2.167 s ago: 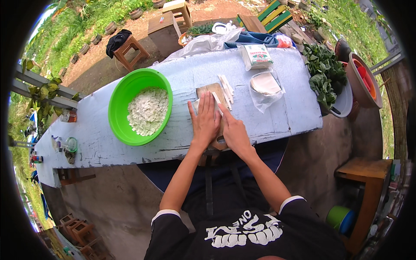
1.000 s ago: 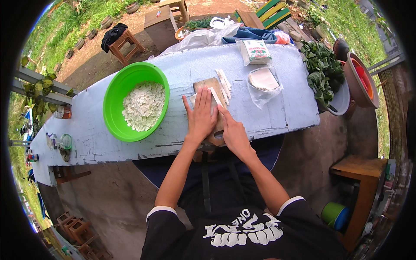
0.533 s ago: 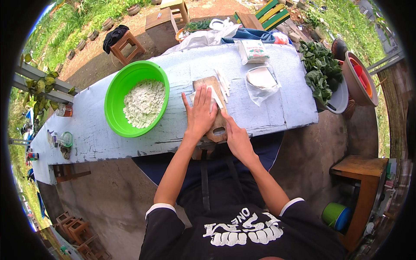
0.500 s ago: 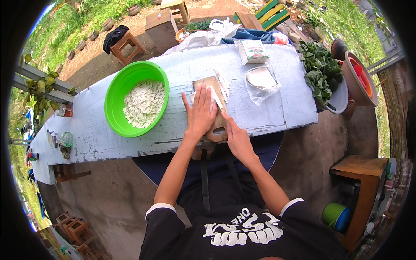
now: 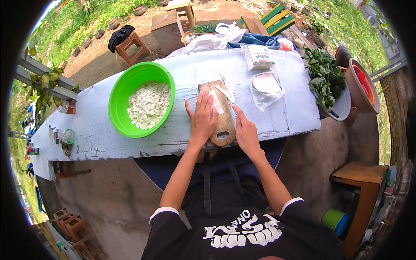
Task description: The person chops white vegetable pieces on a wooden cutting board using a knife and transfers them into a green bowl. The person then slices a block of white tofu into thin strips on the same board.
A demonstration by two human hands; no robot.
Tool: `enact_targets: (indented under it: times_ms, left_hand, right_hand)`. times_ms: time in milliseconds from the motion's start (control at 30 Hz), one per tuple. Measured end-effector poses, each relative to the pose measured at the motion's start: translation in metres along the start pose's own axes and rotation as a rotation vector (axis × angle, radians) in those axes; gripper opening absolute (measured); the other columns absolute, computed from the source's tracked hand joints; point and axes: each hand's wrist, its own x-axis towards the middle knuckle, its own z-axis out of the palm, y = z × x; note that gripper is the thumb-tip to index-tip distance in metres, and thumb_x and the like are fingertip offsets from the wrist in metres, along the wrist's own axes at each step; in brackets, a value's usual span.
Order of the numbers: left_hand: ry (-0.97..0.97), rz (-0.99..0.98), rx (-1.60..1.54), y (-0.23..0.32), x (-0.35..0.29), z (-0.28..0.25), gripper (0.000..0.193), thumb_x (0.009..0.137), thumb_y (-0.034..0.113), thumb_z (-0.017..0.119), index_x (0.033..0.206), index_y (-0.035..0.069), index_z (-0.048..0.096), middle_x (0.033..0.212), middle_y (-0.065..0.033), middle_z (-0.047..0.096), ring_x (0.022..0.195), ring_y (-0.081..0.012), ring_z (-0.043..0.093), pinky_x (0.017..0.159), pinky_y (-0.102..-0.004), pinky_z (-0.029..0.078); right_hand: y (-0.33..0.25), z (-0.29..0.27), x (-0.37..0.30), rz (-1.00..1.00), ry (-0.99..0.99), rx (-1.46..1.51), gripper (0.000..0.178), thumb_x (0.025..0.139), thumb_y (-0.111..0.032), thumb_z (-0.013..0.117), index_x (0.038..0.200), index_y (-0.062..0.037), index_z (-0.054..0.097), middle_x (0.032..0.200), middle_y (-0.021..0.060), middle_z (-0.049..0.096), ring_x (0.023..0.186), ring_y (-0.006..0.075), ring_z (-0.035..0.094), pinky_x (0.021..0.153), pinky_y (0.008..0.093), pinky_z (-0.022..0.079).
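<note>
My left hand (image 5: pixel 203 119) lies flat with fingers stretched over a thin white sheet (image 5: pixel 217 104), pressing it on a wooden cutting board (image 5: pixel 224 125). To the right, my right hand (image 5: pixel 246 132) is closed around a knife (image 5: pixel 232 105); its handle is mostly hidden in my fingers. The knife tip is past the board's right edge, by a cut white strip (image 5: pixel 222 92) that slants from the board toward other white strips (image 5: pixel 228 83) on the table. What the sheet and strips are made of, I cannot tell.
Left of the board stands a green basin (image 5: pixel 119 97) of small pale pieces. At the right lie an open plastic bag of white sheets (image 5: pixel 266 84) and a packet (image 5: pixel 258 57). Leafy greens (image 5: pixel 325 76) fill a bowl beyond the right table edge.
The knife and my right hand have moved right, off the sheet, and a cut strip now lies apart from it at the board's right edge. My left hand stays on the sheet.
</note>
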Motion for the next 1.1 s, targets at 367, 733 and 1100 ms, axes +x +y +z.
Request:
enact_targets:
  times_ms: [367, 733, 1100]
  left_hand:
    - [-0.037, 0.107, 0.101, -0.012, 0.002, -0.01, 0.056, 0.101, 0.028, 0.055, 0.152, 0.006, 0.054, 0.164, -0.0049, 0.047, 0.156, -0.0213, 0.033, 0.124, -0.0596, 0.006]
    - [-0.031, 0.126, 0.113, -0.012, 0.002, -0.01, 0.057, 0.1, 0.03, 0.056, 0.152, 0.006, 0.054, 0.163, -0.0047, 0.047, 0.155, -0.0209, 0.033, 0.123, -0.0594, 0.008]
    - [-0.053, 0.121, 0.105, -0.013, 0.002, -0.01, 0.065, 0.098, 0.037, 0.061, 0.154, 0.006, 0.05, 0.165, -0.0056, 0.043, 0.156, -0.0222, 0.032, 0.124, -0.0655, 0.006]
  right_hand:
    - [-0.018, 0.031, 0.017, -0.056, -0.042, -0.118, 0.055, 0.102, -0.008, 0.048, 0.156, -0.0177, 0.049, 0.087, 0.0342, 0.069, 0.082, 0.0544, 0.067, 0.076, 0.0624, 0.051]
    - [-0.02, 0.035, 0.02, -0.016, -0.061, -0.102, 0.056, 0.101, -0.007, 0.048, 0.156, -0.018, 0.049, 0.081, 0.0357, 0.066, 0.078, 0.0562, 0.067, 0.074, 0.0642, 0.051]
    - [-0.021, 0.039, 0.017, -0.023, -0.061, -0.153, 0.042, 0.11, -0.016, 0.044, 0.152, -0.0158, 0.049, 0.079, 0.0374, 0.065, 0.08, 0.059, 0.065, 0.072, 0.066, 0.049]
